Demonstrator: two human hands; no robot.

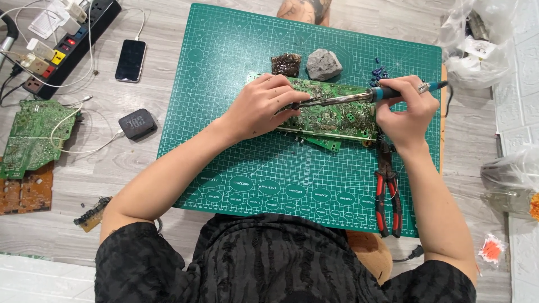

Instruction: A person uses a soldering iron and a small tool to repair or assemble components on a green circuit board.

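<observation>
A green circuit board (331, 115) lies on a green cutting mat (264, 168). My left hand (264, 106) rests on the board's left part, pinching thin tweezers (303, 102) over it. My right hand (405, 109) grips a soldering iron (359, 96) with a blue collar, its metal tip pointing left to the board's middle near the tweezers. A smaller green board piece (325, 143) pokes out under the board's near edge.
Red-handled pliers (387, 191) lie on the mat's right side. A dark lump (286, 64), a grey stone (324, 64) and small blue bits (379, 72) sit behind the board. Left on the floor: a phone (131, 60), power strip (67, 47), small black box (137, 123), more boards (33, 134). Plastic bags (477, 39) are right.
</observation>
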